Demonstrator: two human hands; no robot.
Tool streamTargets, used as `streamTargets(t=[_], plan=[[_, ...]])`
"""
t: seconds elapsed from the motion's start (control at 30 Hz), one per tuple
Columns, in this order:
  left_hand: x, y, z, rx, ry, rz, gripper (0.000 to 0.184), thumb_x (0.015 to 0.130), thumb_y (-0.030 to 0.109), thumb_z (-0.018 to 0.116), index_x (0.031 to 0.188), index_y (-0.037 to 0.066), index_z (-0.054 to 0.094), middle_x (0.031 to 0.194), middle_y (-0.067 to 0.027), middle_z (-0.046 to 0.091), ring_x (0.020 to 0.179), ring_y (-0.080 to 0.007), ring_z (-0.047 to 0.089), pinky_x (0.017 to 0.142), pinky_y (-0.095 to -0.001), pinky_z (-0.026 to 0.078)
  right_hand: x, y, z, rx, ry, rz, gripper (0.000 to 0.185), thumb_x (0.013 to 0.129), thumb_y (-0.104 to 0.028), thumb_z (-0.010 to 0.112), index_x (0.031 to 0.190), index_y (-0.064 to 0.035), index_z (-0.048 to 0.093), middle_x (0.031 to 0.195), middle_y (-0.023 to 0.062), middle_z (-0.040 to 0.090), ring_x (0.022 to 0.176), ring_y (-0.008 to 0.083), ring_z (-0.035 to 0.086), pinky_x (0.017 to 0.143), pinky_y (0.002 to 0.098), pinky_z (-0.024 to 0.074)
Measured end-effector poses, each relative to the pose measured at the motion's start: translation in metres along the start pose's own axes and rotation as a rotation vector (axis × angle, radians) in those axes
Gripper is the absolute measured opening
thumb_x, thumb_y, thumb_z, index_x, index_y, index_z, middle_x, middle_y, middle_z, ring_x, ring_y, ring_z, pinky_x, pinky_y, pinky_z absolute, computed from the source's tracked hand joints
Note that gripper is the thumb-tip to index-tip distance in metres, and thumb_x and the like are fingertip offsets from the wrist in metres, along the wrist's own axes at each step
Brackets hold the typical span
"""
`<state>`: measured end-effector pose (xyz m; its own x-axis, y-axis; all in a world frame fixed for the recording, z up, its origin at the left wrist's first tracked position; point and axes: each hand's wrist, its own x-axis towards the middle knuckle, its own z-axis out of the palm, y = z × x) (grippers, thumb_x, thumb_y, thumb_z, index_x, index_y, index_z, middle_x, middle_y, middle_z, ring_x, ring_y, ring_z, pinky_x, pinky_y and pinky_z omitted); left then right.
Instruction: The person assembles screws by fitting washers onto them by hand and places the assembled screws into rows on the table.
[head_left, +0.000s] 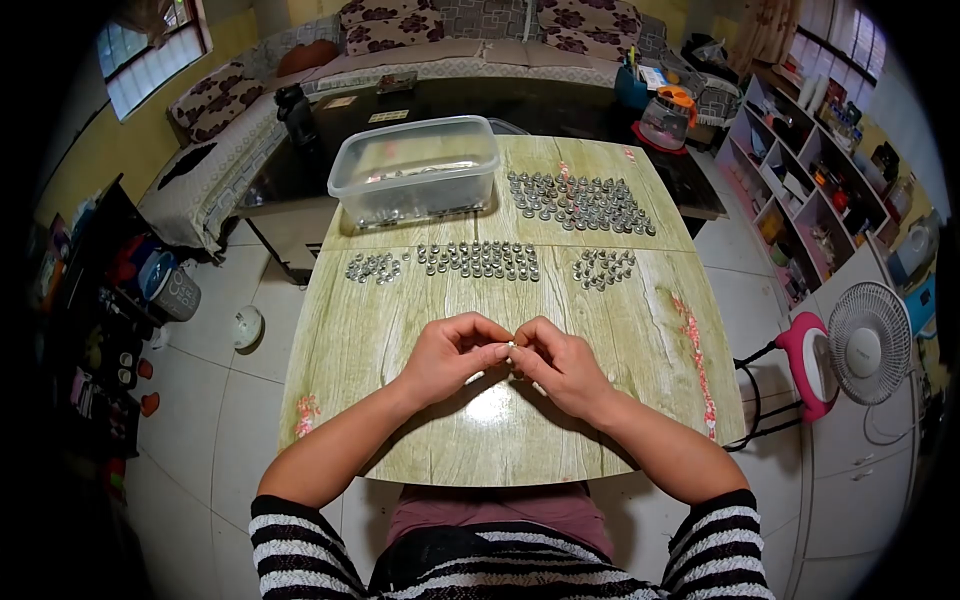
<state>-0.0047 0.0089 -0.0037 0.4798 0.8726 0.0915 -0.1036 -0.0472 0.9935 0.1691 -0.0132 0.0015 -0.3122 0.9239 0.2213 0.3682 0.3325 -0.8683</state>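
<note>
My left hand and my right hand meet over the near middle of the wooden-patterned table. Both are closed, with fingertips pinched around one small shiny piece, mostly hidden by the fingers and too small to name. Beyond my hands stand several rows of small metal parts. A looser cluster of small silver pieces lies to their left, and another group of metal parts to their right. Farther back is a larger block of similar metal parts.
A clear plastic tub with small pieces inside stands at the table's back left. Peeling red-and-white patches mark the right edge. A fan and a pink-seated stool are to the right. A dark table stands behind.
</note>
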Motion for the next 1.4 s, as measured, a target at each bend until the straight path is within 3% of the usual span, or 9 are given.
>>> streamTargets(t=[0.37, 0.43, 0.67, 0.83, 0.93, 1.07, 1.13, 1.23, 1.4], plan=[[-0.0006, -0.0021, 0.0002, -0.001, -0.010, 0.003, 0.014, 0.076, 0.006, 0.058, 0.088, -0.001, 0.055, 0.079, -0.0046, 0.058, 0.072, -0.0082, 0.055, 0.065, -0.0210, 0.046, 0.0002, -0.0015, 0.0009, -0.030, 0.067, -0.046, 0.025, 0.083, -0.027, 0.047, 0.076, -0.0020, 0.048, 0.059, 0.0114, 0.052, 0.054, 0.0241, 0.053, 0.050, 0.0312, 0.0405], [-0.0011, -0.0024, 0.0020, -0.017, -0.015, -0.020, 0.014, 0.076, 0.006, 0.058, 0.088, -0.001, 0.055, 0.079, -0.0046, 0.058, 0.072, -0.0083, 0.055, 0.064, -0.0209, 0.046, -0.0001, 0.0003, -0.0015, 0.168, -0.090, 0.190, 0.027, 0.083, -0.028, 0.047, 0.075, -0.0016, 0.048, 0.059, 0.0105, 0.053, 0.053, 0.0209, 0.054, 0.049, 0.0308, 0.0404], [-0.0007, -0.0030, 0.0012, -0.028, -0.012, 0.012, 0.014, 0.076, 0.006, 0.058, 0.089, -0.001, 0.055, 0.079, -0.0040, 0.058, 0.072, -0.0079, 0.055, 0.064, -0.0203, 0.046, 0.0004, 0.0028, -0.0008, 0.162, -0.111, 0.209, 0.026, 0.083, -0.028, 0.047, 0.077, -0.0023, 0.049, 0.059, 0.0084, 0.053, 0.053, 0.0167, 0.053, 0.048, 0.0278, 0.0396], [-0.0003, -0.0040, 0.0000, -0.013, -0.012, -0.021, 0.012, 0.076, 0.005, 0.057, 0.086, -0.002, 0.055, 0.079, -0.0050, 0.059, 0.073, -0.0096, 0.056, 0.066, -0.0225, 0.047, 0.0008, 0.0000, 0.0004, -0.006, 0.034, -0.002, 0.023, 0.083, -0.025, 0.047, 0.077, -0.0026, 0.050, 0.059, 0.0082, 0.053, 0.052, 0.0169, 0.052, 0.048, 0.0275, 0.0396], [-0.0012, -0.0039, 0.0017, -0.044, -0.035, -0.020, 0.012, 0.076, 0.004, 0.057, 0.086, -0.002, 0.055, 0.079, -0.0051, 0.058, 0.073, -0.0099, 0.056, 0.066, -0.0226, 0.047, 0.0005, 0.0013, -0.0018, 0.181, -0.081, 0.213, 0.022, 0.083, -0.024, 0.048, 0.078, -0.0026, 0.049, 0.060, 0.0090, 0.053, 0.053, 0.0175, 0.052, 0.049, 0.0276, 0.0401], [-0.0009, 0.0014, 0.0008, -0.002, -0.006, -0.008, 0.012, 0.076, 0.005, 0.058, 0.086, -0.002, 0.055, 0.079, -0.0053, 0.058, 0.072, -0.0099, 0.056, 0.065, -0.0226, 0.047, 0.0002, 0.0063, 0.0026, 0.133, 0.001, 0.101, 0.020, 0.082, -0.022, 0.049, 0.080, -0.0023, 0.048, 0.063, 0.0102, 0.053, 0.055, 0.0184, 0.052, 0.051, 0.0280, 0.0406], [0.0005, -0.0010, -0.0019, -0.015, 0.006, 0.003, 0.013, 0.076, 0.005, 0.058, 0.086, -0.001, 0.055, 0.079, -0.0045, 0.058, 0.071, -0.0087, 0.055, 0.065, -0.0215, 0.046, 0.0006, 0.0055, 0.0052, 0.115, 0.027, -0.002, 0.016, 0.083, -0.018, 0.049, 0.081, -0.0026, 0.048, 0.063, 0.0027, 0.051, 0.056, 0.0057, 0.048, 0.049, 0.0196, 0.0386], [0.0002, 0.0000, -0.0012, -0.040, 0.026, -0.005, 0.013, 0.076, 0.006, 0.058, 0.087, -0.001, 0.056, 0.079, -0.0035, 0.058, 0.070, -0.0073, 0.055, 0.064, -0.0203, 0.046, -0.0004, 0.0028, 0.0054, 0.026, 0.037, -0.030, 0.017, 0.081, -0.019, 0.051, 0.081, -0.0023, 0.048, 0.068, 0.0117, 0.054, 0.057, 0.0210, 0.053, 0.052, 0.0288, 0.0412], [0.0007, 0.0010, -0.0030, -0.038, -0.013, -0.053, 0.014, 0.076, 0.007, 0.058, 0.088, -0.001, 0.056, 0.078, -0.0030, 0.058, 0.069, -0.0071, 0.055, 0.063, -0.0200, 0.046, -0.0015, 0.0030, 0.0071, 0.002, 0.053, -0.056, 0.017, 0.081, -0.019, 0.051, 0.080, -0.0025, 0.048, 0.066, 0.0118, 0.054, 0.056, 0.0219, 0.053, 0.052, 0.0292, 0.0413]])
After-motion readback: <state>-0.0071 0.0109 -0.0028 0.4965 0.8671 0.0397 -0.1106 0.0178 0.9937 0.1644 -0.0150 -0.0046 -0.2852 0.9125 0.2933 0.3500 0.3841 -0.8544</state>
